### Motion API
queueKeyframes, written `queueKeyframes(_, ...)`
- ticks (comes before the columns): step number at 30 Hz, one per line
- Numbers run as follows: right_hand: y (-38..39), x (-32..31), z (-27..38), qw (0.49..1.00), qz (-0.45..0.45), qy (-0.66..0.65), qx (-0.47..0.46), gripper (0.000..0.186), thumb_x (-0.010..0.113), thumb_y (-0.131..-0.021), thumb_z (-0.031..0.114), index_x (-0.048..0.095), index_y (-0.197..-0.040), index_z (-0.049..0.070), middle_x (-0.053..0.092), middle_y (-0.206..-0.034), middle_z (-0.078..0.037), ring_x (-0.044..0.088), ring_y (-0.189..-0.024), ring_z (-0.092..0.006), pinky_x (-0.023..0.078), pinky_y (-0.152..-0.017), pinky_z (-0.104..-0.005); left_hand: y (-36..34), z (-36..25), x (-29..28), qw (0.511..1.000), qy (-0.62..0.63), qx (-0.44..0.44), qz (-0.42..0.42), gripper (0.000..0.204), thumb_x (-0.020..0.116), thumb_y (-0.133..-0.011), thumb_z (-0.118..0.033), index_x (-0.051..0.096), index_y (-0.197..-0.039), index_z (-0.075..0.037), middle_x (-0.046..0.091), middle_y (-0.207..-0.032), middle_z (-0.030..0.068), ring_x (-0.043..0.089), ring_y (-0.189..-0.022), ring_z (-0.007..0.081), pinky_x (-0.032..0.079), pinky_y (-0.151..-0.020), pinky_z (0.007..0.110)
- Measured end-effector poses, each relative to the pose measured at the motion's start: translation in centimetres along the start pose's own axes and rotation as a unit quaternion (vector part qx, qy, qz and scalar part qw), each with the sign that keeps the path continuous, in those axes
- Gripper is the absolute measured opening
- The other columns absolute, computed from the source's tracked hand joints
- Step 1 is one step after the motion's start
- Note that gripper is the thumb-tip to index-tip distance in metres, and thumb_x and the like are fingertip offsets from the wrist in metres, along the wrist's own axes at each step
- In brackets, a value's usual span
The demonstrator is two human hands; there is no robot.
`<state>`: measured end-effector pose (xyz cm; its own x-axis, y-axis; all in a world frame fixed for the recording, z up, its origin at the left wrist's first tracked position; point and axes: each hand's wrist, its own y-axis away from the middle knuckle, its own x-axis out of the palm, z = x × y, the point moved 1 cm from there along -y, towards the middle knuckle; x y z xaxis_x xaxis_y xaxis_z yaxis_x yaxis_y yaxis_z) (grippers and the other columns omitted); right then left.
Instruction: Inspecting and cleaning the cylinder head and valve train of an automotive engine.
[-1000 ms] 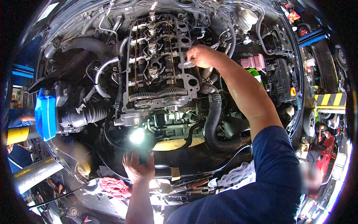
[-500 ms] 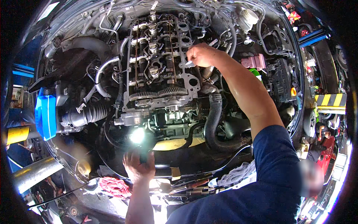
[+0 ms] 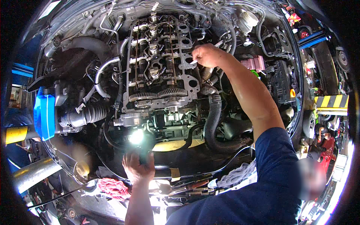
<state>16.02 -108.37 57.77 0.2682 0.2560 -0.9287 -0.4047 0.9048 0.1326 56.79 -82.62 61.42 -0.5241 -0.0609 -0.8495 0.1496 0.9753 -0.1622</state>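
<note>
My left hand (image 3: 138, 167) is wrapped round a dark work light (image 3: 145, 144) in front of the engine. Its bright lamp (image 3: 136, 136) shines toward the timing end of the engine. Over the right edge of the open cylinder head (image 3: 153, 103), my right hand (image 3: 209, 56) pinches a small pale, flat piece (image 3: 194, 62), mostly hidden by the fingers. This piece is close to the round ports on the head's side flange (image 3: 193, 83). Two camshaft gears (image 3: 171, 92) and the camshafts lie exposed on the head.
A thick black hose (image 3: 212, 120) bends down right of the head. Left stands a blue bottle (image 3: 45, 114), near a ribbed intake duct (image 3: 87, 114). Along the front edge lie a red cloth (image 3: 113, 188), several tools (image 3: 195, 187) and a grey cloth (image 3: 240, 175).
My right hand has shifted slightly right along the head's edge, with the pale piece still pinched. My left hand keeps the lamp in nearly the same place.
</note>
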Motion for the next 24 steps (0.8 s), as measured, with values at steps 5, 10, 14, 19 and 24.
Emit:
queueKeyframes(5,-0.2,-0.1,0.0,1.0,0.011,0.015,-0.003,0.018,0.063,-0.075,0.005,0.07,-0.091,0.009,0.07,-0.09,-0.012,0.068,-0.09,-0.0311,0.052,-0.079,-0.0421,-0.1,-0.1,-0.1,1.0,-0.02,-0.003,0.018,0.031,0.074,-0.074,-0.02,0.062,-0.099,-0.005,0.062,-0.099,0.0141,0.058,-0.09,0.0365,0.046,-0.082,0.047)
queueKeyframes(10,-0.3,-1.0,0.5,0.995,0.09,0.023,0.028,0.021,0.061,-0.074,0.002,0.07,-0.092,0.008,0.071,-0.092,-0.011,0.067,-0.092,-0.03,0.052,-0.08,-0.0419,-0.1,0.0,-0.1,1.0,0.004,-0.01,0.016,0.031,0.075,-0.074,-0.02,0.062,-0.098,-0.005,0.062,-0.101,0.0148,0.058,-0.091,0.0371,0.045,-0.082,0.046)
queueKeyframes(14,-0.3,-1.2,0.6,0.993,0.1,0.027,0.06,0.02,0.06,-0.072,0.001,0.069,-0.089,0.007,0.07,-0.092,-0.01,0.067,-0.09,-0.0302,0.052,-0.078,-0.0411,0.0,0.1,-0.1,1.0,-0.004,-0.001,0.009,0.031,0.075,-0.074,-0.02,0.062,-0.098,-0.005,0.062,-0.1,0.015,0.058,-0.091,0.0371,0.045,-0.082,0.046)
queueKeyframes(19,0.0,-1.5,1.0,0.995,0.087,0.051,0.003,0.023,0.06,-0.072,0.0,0.069,-0.092,0.007,0.07,-0.096,-0.011,0.067,-0.091,-0.0297,0.052,-0.079,-0.0424,-0.1,0.0,-0.1,1.0,-0.008,0.003,0.011,0.031,0.074,-0.075,-0.022,0.062,-0.098,-0.005,0.062,-0.1,0.0144,0.058,-0.092,0.0366,0.045,-0.084,0.046)
queueKeyframes(24,0.3,-2.4,2.3,0.988,0.129,0.029,0.084,0.028,0.066,-0.074,0.006,0.069,-0.102,0.009,0.07,-0.097,-0.012,0.067,-0.092,-0.0309,0.052,-0.08,-0.0432,-0.1,-0.1,-0.3,1.0,-0.005,-0.004,0.014,0.031,0.074,-0.076,-0.023,0.062,-0.099,-0.006,0.062,-0.1,0.0141,0.058,-0.093,0.036,0.045,-0.083,0.046)
